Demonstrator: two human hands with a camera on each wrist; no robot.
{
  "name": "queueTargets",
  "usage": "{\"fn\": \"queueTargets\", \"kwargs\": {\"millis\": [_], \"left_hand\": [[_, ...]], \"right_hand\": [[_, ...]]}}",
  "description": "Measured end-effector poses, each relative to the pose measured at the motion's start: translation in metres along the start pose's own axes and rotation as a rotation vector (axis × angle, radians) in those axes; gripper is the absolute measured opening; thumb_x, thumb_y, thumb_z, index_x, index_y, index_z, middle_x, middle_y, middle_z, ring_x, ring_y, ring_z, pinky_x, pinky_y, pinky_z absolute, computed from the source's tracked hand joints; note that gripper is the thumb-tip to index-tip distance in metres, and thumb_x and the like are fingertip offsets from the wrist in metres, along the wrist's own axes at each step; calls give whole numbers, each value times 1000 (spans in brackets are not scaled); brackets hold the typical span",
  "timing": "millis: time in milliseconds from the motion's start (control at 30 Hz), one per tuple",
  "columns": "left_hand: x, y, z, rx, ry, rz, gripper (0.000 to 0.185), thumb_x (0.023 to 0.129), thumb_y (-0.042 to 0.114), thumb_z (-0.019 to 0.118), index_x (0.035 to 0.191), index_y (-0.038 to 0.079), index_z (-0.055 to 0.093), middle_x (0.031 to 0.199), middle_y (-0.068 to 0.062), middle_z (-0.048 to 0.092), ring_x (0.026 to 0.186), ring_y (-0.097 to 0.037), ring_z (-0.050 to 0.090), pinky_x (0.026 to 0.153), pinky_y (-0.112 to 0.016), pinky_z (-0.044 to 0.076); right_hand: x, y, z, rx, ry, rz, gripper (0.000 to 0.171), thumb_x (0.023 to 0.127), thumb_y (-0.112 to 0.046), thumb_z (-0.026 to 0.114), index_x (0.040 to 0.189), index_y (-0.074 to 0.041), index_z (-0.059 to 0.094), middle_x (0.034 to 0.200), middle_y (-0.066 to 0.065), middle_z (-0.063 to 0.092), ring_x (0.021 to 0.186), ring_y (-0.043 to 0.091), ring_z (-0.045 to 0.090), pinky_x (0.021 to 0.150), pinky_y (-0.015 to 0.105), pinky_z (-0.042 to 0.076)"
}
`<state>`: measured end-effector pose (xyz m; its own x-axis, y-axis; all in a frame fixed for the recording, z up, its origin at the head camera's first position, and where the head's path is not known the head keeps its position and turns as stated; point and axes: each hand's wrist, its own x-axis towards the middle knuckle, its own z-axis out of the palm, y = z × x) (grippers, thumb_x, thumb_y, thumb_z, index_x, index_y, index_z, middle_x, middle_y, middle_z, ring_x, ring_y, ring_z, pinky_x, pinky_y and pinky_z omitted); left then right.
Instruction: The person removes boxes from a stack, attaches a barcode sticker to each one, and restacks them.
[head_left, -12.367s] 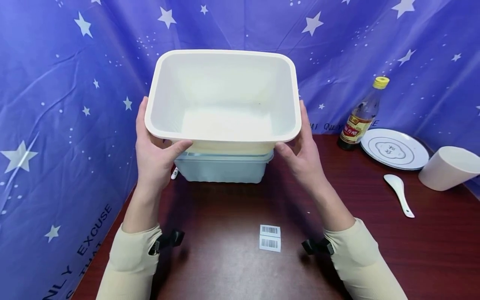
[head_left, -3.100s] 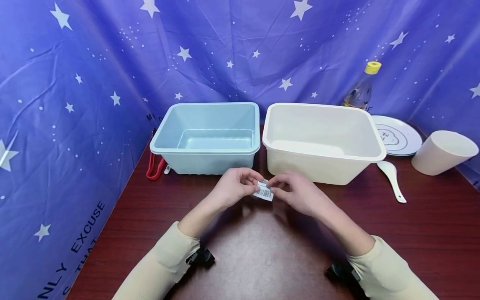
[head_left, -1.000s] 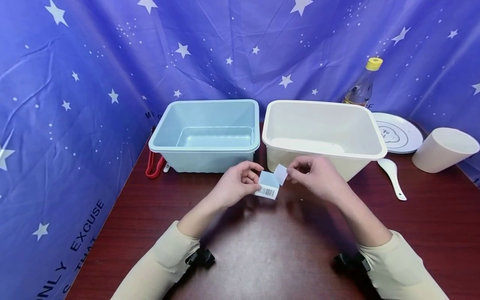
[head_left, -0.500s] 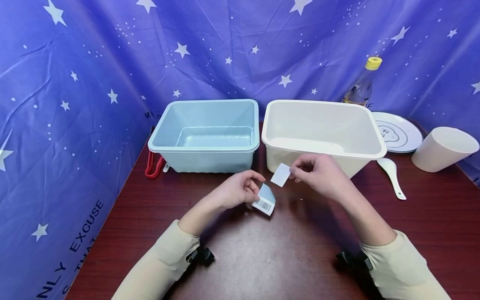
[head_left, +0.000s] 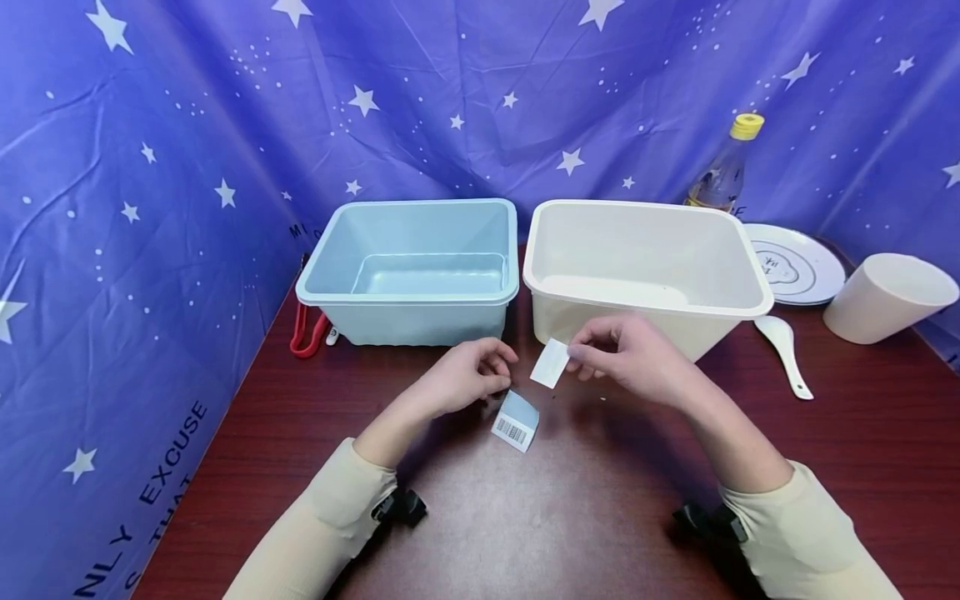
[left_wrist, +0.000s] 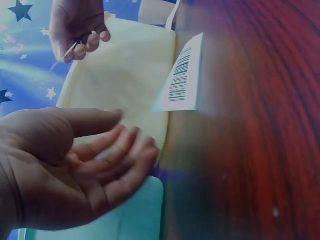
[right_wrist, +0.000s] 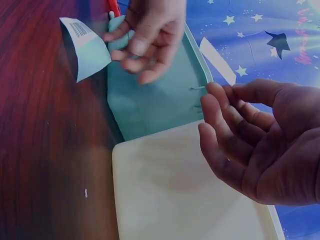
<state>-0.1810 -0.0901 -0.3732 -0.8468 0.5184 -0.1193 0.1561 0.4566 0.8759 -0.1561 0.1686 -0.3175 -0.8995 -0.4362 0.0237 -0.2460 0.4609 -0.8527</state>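
Nearest, the barcode sheet (head_left: 516, 421) lies curled on the dark red table (head_left: 570, 517), just below the left hand (head_left: 461, 383), whose relaxed fingers hold nothing. Beside it the right hand (head_left: 626, 358) pinches a small white sticker (head_left: 549, 363) between thumb and fingertips, raised off the table. Behind stand the blue tub (head_left: 408, 271) and the cream tub (head_left: 645, 262), side by side.

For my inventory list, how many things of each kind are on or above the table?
Tubs: 2, blue tub and cream tub
Paper pieces: 2, peeled sticker pinched by right hand; backing sheet below left hand
Bottle: 1
Plate: 1
Cup: 1
Spoon: 1
Total: 8
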Motion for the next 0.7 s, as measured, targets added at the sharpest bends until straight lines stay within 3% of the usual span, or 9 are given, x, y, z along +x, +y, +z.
{"fn": "queueTargets", "kwargs": {"millis": [67, 267, 367, 700], "left_hand": [[0, 2, -1, -43, 9, 48, 22, 95, 2, 67, 117, 1, 67, 94, -6, 67, 83, -29, 65, 72, -38, 56], [-3, 10, 3, -252, -60, 157, 14, 97, 4, 66, 110, 4, 69, 97, -8, 69, 89, -28, 65, 77, -54, 56], [-5, 15, 4, -289, -64, 201, 14, 96, 5, 68, 110, 5, 69, 95, -7, 69, 86, -27, 63, 74, -50, 55], [-11, 21, 6, -258, -98, 336, 16, 96, 0, 67, 110, 6, 71, 94, -6, 69, 85, -19, 64, 74, -34, 54]], "right_hand": [[0, 0, 2, 5, -25, 13, 12, 99, -8, 65, 97, 1, 72, 87, 11, 73, 78, 28, 70, 69, 31, 57], [-1, 0, 8, -7, -79, 31, 10, 99, -9, 65, 96, -2, 72, 85, 7, 72, 79, 32, 68, 64, 33, 56], [-1, -1, 12, 8, -110, 16, 9, 99, -10, 65, 95, -5, 72, 83, 5, 71, 79, 31, 67, 66, 34, 56], [-1, -1, 20, 2, -183, -42, 8, 98, -10, 66, 95, -7, 73, 84, 5, 71, 80, 26, 68, 75, 40, 57]]}}
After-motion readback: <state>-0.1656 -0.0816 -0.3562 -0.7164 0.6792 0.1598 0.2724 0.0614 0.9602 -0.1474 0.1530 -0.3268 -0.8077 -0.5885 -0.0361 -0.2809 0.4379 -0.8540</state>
